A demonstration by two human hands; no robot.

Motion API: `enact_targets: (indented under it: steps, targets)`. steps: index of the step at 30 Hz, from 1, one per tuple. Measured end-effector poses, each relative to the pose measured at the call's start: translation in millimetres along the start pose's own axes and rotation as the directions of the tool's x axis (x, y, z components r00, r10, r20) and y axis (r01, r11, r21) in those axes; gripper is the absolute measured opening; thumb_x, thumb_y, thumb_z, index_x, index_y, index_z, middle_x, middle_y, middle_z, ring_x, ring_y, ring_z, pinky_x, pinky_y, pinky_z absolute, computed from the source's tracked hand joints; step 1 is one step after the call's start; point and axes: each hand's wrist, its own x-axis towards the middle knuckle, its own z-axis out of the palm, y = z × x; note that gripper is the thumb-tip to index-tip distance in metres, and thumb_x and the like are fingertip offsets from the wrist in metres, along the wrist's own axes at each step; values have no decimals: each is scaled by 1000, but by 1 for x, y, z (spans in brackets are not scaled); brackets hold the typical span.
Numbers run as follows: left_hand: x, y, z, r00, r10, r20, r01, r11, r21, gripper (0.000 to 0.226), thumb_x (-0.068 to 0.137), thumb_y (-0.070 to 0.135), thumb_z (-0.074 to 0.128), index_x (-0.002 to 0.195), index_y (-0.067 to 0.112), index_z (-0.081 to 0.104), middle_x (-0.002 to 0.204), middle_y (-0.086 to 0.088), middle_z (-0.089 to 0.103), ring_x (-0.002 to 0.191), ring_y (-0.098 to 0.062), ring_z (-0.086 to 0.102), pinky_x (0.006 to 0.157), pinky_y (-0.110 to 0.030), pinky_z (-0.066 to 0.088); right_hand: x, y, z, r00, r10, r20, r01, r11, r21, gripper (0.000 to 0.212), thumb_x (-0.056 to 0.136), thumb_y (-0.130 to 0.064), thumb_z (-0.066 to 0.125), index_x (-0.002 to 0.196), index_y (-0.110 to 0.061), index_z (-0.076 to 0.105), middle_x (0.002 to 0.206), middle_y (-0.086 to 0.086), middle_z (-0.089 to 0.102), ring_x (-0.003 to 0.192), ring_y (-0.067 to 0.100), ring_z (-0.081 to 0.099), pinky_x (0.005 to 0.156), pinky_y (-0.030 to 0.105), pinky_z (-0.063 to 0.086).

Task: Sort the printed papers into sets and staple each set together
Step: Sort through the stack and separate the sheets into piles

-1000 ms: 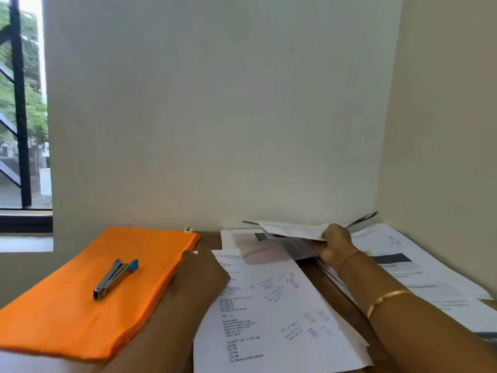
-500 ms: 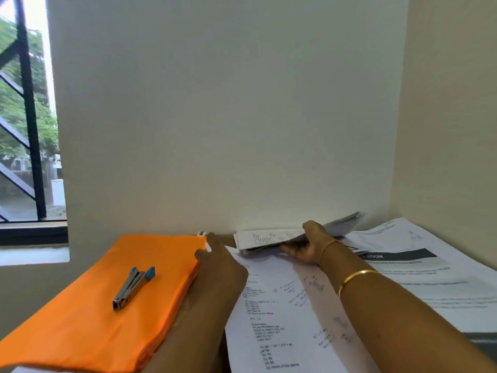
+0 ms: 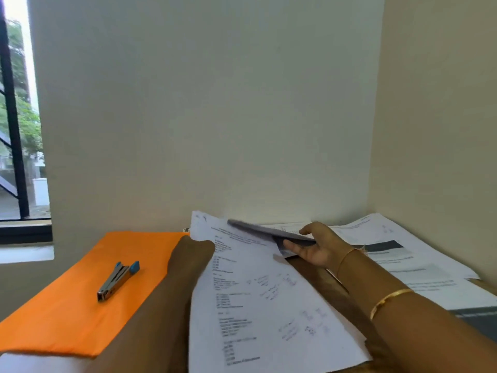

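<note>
At the desk [image 3: 312,273] back edge, right hand [image 3: 320,249] has lifted a thin paper bundle [image 3: 269,232] clear; left hand [image 3: 192,254] at printed sheet [image 3: 269,305] left edge, grip hidden; stapler [image 3: 118,277] untouched, still sorting.

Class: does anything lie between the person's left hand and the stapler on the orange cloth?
Nothing visible does. The stapler lies alone on the orange cloth; only bare cloth separates it from the left hand at the printed sheet's edge. The right hand grips a paper bundle.
</note>
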Motion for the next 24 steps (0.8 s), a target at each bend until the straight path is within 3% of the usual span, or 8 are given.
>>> enact_targets:
  steps: [6, 11, 13, 17, 18, 20, 22, 24]
  targets:
    - [-4, 10, -3, 996, 83, -36, -76, 984, 162, 14, 84, 6, 45, 75, 14, 51, 77, -4, 55, 67, -19, 51, 55, -26, 36, -14, -8, -7, 1000, 6, 5, -6, 1000, -14, 7, 92, 6, 38, 93, 2, 43, 108, 26, 50, 95, 44, 55, 50, 46, 55]
    - [-11, 14, -3, 997, 81, -15, -79, 992, 100, 19, 66, 23, 43, 77, 12, 53, 78, -5, 57, 68, -18, 52, 56, -27, 38, -23, -9, -5, 997, -54, -48, 38, 954, -296, 12, 94, -9, 43, 83, -4, 45, 79, 15, 52, 59, 21, 44, 53, 33, 46]
    - [-12, 16, -5, 995, 91, -39, -89, 995, 50, 33, 56, 26, 38, 82, 12, 52, 80, -4, 55, 70, -17, 51, 58, -28, 38, -17, -6, -4, 981, -188, -47, 148, 885, -442, 17, 93, -23, 49, 88, -8, 55, 89, 11, 55, 67, 19, 44, 62, 30, 39]
    - [-13, 19, -6, 991, 68, -118, -79, 993, -85, 8, 84, 8, 46, 78, 13, 47, 76, -3, 48, 65, -14, 44, 53, -26, 32, -20, -2, 0, 968, -241, 71, 239, 793, -560, 56, 90, -63, 43, 109, -17, 66, 111, 1, 63, 105, 21, 56, 102, 40, 42]
    - [-11, 18, -6, 989, 67, -133, -82, 990, -113, 13, 86, 3, 45, 77, 12, 47, 76, -4, 48, 64, -15, 44, 52, -26, 32, -21, 1, -2, 973, -211, 95, 227, 801, -553, 52, 87, -66, 45, 100, -22, 70, 104, -1, 65, 101, 20, 58, 98, 40, 46]
    - [-6, 15, -6, 987, 55, -154, -81, 983, -167, 10, 87, 0, 44, 88, 6, 51, 77, -5, 50, 65, -17, 46, 53, -26, 33, -23, 9, -4, 986, -72, 148, 134, 872, -471, 38, 86, -55, 57, 72, -22, 72, 77, 1, 65, 73, 17, 60, 70, 34, 51]
    - [-3, 11, -6, 987, 23, -157, -55, 978, -200, 18, 86, 0, 44, 102, 4, 50, 78, -5, 50, 66, -20, 48, 54, -26, 36, -26, 19, -4, 974, 37, 225, 46, 934, -353, 28, 82, -42, 66, 75, -15, 68, 69, 6, 65, 61, 20, 60, 60, 31, 48]
    - [0, 7, -6, 988, -4, -157, -32, 974, -224, 21, 85, 0, 45, 105, 5, 49, 79, -6, 51, 68, -22, 49, 56, -27, 38, -20, 21, -5, 975, 15, 223, 51, 956, -289, 42, 83, -54, 61, 89, -12, 65, 78, 9, 68, 70, 24, 64, 67, 34, 51]
